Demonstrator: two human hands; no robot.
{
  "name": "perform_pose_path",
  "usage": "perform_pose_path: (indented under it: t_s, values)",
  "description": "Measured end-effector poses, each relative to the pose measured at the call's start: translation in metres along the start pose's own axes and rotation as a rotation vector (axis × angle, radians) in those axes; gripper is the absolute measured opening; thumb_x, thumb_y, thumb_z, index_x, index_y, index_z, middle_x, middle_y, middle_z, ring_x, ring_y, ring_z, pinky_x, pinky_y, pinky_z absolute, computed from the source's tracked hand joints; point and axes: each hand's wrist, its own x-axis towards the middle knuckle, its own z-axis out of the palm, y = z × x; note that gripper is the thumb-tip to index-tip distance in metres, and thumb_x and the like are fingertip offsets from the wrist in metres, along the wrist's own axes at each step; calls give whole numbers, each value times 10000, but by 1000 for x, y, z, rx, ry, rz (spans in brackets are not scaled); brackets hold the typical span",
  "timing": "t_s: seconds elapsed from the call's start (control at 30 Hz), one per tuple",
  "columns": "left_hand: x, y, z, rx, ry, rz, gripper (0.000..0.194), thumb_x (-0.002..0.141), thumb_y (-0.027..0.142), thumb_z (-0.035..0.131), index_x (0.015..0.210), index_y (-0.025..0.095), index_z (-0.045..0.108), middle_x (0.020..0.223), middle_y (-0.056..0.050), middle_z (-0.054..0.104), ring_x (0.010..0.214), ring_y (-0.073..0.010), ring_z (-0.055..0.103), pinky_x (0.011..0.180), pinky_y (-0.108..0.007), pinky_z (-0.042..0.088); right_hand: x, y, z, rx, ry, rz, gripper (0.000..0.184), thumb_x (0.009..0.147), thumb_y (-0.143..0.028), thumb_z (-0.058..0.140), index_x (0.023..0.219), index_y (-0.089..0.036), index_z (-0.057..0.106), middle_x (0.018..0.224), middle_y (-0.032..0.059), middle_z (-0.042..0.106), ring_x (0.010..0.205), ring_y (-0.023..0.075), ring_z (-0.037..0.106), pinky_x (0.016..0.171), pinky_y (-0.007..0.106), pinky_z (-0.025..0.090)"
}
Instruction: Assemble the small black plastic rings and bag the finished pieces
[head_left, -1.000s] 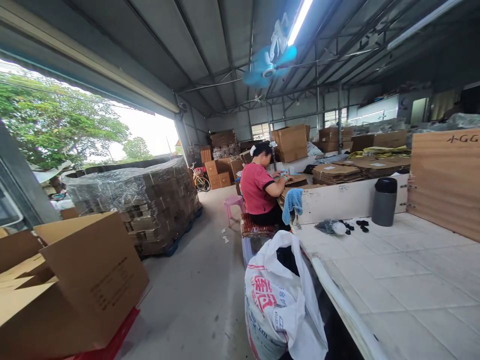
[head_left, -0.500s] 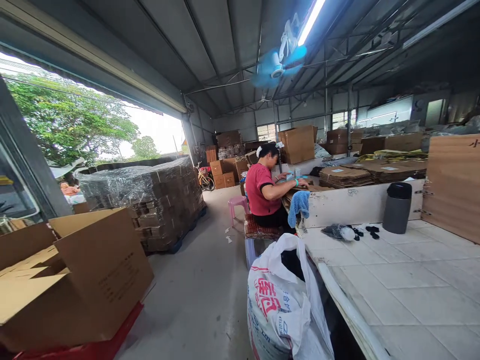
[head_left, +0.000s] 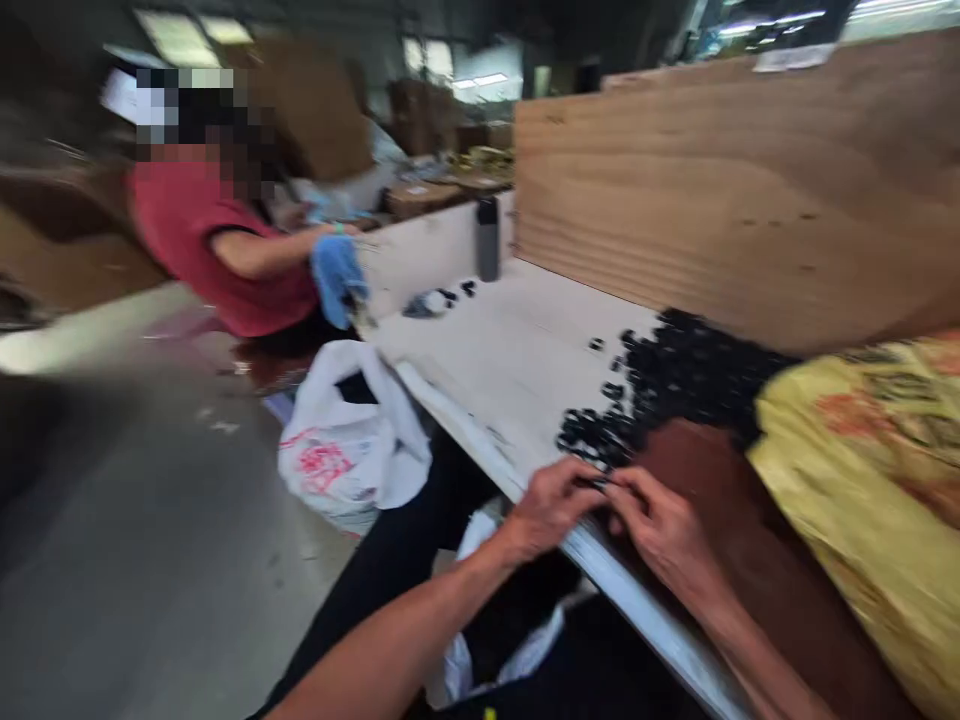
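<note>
My left hand point(head_left: 553, 507) and my right hand point(head_left: 664, 525) meet over the front edge of the white table point(head_left: 495, 345). Their thumbs and fingertips pinch a small black piece point(head_left: 598, 482) between them, too small and blurred to tell its kind. Just beyond my fingers lies a heap of small black parts point(head_left: 697, 370), some looking like little rings, spilling left across the tabletop. A brown sheet point(head_left: 705, 480) lies under and beside my right hand.
A yellow printed sack point(head_left: 862, 430) lies at the right, before an upright wooden board point(head_left: 720, 190). A dark bottle point(head_left: 487, 240) stands farther back. Left of the table are a white woven bag point(head_left: 352, 440) and a seated person in red point(head_left: 225, 240). An open white bag point(head_left: 540, 645) hangs below my hands.
The view has swung right and down. Both my hands, the black heap and the yellow sack are now in sight; the doorway and wrapped pallet have left the view.
</note>
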Motion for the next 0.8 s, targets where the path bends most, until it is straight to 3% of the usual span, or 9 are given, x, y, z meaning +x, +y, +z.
perform_pose_path:
  t_s: [0.03, 0.1, 0.2, 0.27, 0.37, 0.43, 0.57, 0.7, 0.8]
  values:
    - [-3, -3, 11, -51, -53, -11, 202, 864, 320, 673, 977, 154, 685, 903, -46, 696, 844, -180, 669, 812, -310, 547, -13, 6, -12, -6, 9, 69, 252, 968, -407, 546, 950, -174, 641, 715, -2, 662, 639, 155, 624, 637, 282, 525]
    - [-9, -2, 16, -79, -88, -15, 195, 862, 282, 663, 1006, 150, 663, 935, -51, 683, 875, -178, 662, 836, -310, 530, -24, 9, -24, 57, -26, 155, 278, 952, -425, 524, 841, -186, 614, 543, -29, 601, 546, 154, 585, 590, 264, 477]
    - [-25, 12, -5, 39, -170, -21, 170, 882, 249, 614, 1021, 157, 643, 930, -37, 668, 846, -156, 649, 803, -284, 516, -19, 5, -26, 116, -108, 174, 371, 937, -476, 499, 711, -194, 581, 495, -25, 579, 493, 142, 543, 556, 252, 435]
    - [-40, 25, -23, 237, -254, -20, 146, 870, 225, 612, 1001, 169, 645, 828, -4, 644, 746, -132, 617, 723, -255, 495, -15, 5, -27, 35, -12, 139, 359, 911, -474, 520, 683, -202, 568, 489, -33, 546, 460, 133, 498, 517, 249, 400]
    - [-55, 41, -43, 521, -386, 38, 106, 869, 258, 625, 938, 186, 660, 777, 8, 630, 703, -131, 592, 679, -249, 466, -11, 16, -30, -125, 207, 38, 172, 841, -352, 580, 750, -206, 581, 618, -20, 571, 540, 142, 525, 551, 254, 412]
    - [-52, 44, -45, 634, -369, 88, 149, 876, 329, 637, 909, 186, 661, 807, -4, 638, 735, -145, 599, 702, -261, 467, -9, 28, -34, -199, 265, -5, 58, 791, -259, 576, 783, -202, 581, 729, 5, 594, 603, 151, 552, 605, 270, 448]
    - [-21, 29, -23, 679, -191, 110, 197, 898, 344, 613, 981, 167, 644, 798, -12, 617, 718, -152, 600, 716, -279, 489, -2, 51, -39, -341, 344, -4, 193, 736, -175, 555, 921, -175, 607, 914, 54, 582, 601, 143, 548, 639, 307, 497]
    - [12, 7, 16, 699, -172, 160, 330, 887, 257, 610, 1205, 171, 591, 896, -45, 624, 827, -197, 625, 825, -349, 524, 3, 57, -39, -429, 211, -84, 319, 811, -201, 547, 1125, -188, 604, 1078, 91, 559, 714, 175, 605, 704, 335, 535]
    - [19, 0, 33, 735, -162, 80, 328, 870, 181, 597, 1199, 182, 591, 1053, -94, 622, 972, -247, 629, 905, -413, 527, -1, 53, -37, -408, 188, -191, 289, 869, -217, 507, 1147, -204, 586, 1080, 104, 577, 940, 246, 629, 839, 386, 535]
